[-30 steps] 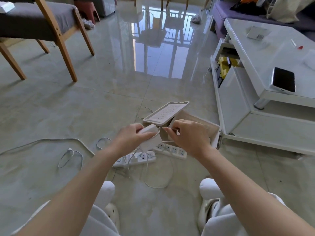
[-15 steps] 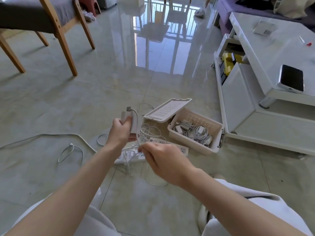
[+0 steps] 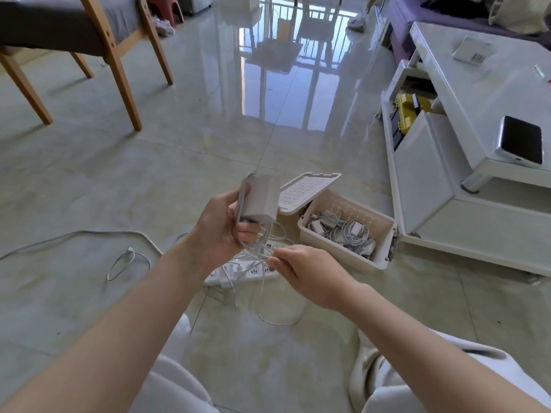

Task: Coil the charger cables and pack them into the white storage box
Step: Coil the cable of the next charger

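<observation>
The left hand [image 3: 220, 231] is gripping a charger brick [image 3: 261, 198]; the right hand [image 3: 304, 272] is pinching its cable [image 3: 262, 248]. Right of them, the white storage box [image 3: 384, 234] is holding coiled chargers [image 3: 343, 231].

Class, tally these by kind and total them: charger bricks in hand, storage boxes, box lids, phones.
White square charger brick, gripped by left hand: 1
White plastic storage box: 1
White perforated box lid: 1
Black rectangular phone: 1
Total: 4
</observation>
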